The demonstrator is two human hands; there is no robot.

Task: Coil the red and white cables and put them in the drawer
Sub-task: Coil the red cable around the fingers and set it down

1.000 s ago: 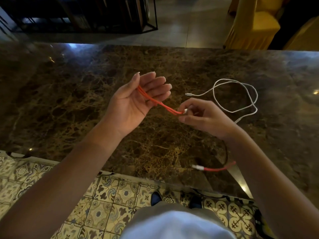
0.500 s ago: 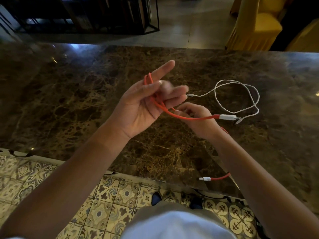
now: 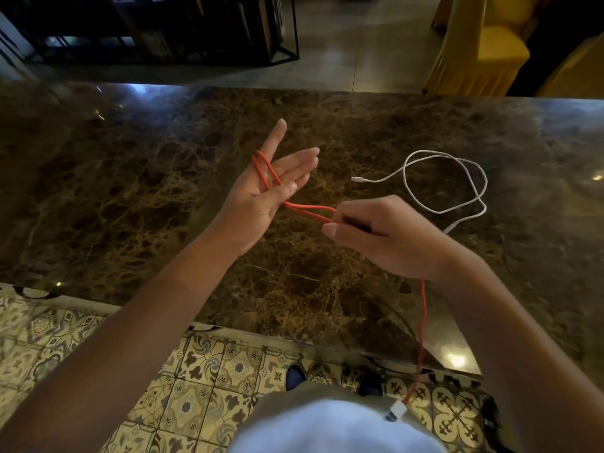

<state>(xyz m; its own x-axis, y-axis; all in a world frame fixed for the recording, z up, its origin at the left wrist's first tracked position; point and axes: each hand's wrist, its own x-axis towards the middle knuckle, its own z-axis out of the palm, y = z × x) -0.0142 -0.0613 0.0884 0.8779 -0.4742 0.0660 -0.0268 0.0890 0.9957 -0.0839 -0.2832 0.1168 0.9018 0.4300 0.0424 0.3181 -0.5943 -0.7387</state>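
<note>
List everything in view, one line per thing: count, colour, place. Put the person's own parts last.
red cable: one, red with a white plug; wound over the left hand's fingers, running through the right hand's grip, its tail hanging past the table's near edge.
white cable: one, white; lying in a loose loop on the table, right of the hands.
table: one, dark brown marble; fills the middle of the view.
chairs: at least one, yellow covers; beyond the table, upper right.
rack: one, black metal; upper left.
floor tiles: patterned cream and dark; below the near edge.
left hand: one; open, fingers straight.
right hand: one; gripping the red cable.
</note>
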